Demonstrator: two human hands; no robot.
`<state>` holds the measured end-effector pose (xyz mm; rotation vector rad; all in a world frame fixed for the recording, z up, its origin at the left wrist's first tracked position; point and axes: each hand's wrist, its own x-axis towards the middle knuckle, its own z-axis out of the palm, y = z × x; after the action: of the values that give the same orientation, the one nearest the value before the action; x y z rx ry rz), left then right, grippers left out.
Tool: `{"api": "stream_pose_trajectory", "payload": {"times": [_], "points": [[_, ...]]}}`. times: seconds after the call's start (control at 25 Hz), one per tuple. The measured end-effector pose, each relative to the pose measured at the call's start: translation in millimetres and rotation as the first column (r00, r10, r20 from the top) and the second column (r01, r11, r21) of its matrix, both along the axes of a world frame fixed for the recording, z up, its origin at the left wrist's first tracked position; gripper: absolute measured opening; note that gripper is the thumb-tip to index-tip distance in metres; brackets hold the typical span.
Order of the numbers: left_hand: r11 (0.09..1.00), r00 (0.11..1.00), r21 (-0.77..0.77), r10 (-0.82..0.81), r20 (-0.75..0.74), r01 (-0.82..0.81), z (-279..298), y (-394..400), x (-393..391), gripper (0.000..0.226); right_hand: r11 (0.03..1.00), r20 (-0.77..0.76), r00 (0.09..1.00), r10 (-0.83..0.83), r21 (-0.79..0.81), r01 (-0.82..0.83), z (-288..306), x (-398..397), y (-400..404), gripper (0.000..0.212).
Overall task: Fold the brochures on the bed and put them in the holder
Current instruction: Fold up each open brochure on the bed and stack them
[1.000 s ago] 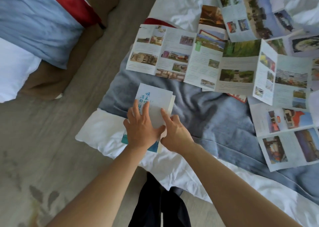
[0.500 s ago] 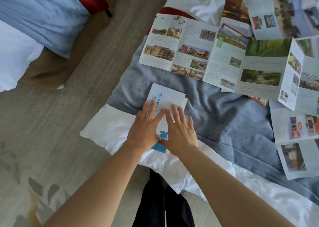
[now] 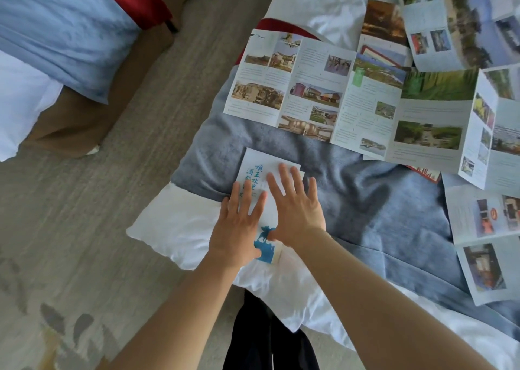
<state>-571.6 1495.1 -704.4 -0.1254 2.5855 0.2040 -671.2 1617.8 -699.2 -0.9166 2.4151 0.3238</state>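
Observation:
A folded white brochure (image 3: 257,167) with blue characters and a blue figure lies on the grey-blue blanket (image 3: 365,198) at the bed's corner. My left hand (image 3: 237,226) presses flat on its left side, fingers straight and spread. Flat on its right side lies my right hand (image 3: 297,209), fingers spread too. A long unfolded brochure (image 3: 351,102) with photos stretches across the bed beyond. More open brochures lie at the far right (image 3: 486,240) and top right (image 3: 455,20). No holder is in view.
The white duvet (image 3: 174,226) hangs over the bed's corner toward the grey carpet (image 3: 112,200). A second bed with a blue and red runner (image 3: 56,37) stands at the upper left. My dark trouser legs (image 3: 270,341) stand against the bed edge.
My right hand has gone from curled fingertips on the brochure to a flat spread palm, and has slid up it. My left hand stays flat. The view has shifted left.

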Motion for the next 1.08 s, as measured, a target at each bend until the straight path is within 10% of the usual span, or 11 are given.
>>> {"api": "stream_pose_trajectory", "payload": {"times": [0.48,1.08], "points": [[0.985,0.969,0.097,0.158,-0.188,-0.142,55.0,1.2,-97.3,0.043,0.971,0.0,0.989,-0.148,-0.189,0.145,81.7,-68.3,37.5,0.057],[0.932,0.928,0.143,0.35,-0.124,-0.333,41.0,3.6,-209.9,0.052,0.936,0.025,0.974,-0.224,-0.272,0.222,59.8,-155.3,66.9,0.066]]}}
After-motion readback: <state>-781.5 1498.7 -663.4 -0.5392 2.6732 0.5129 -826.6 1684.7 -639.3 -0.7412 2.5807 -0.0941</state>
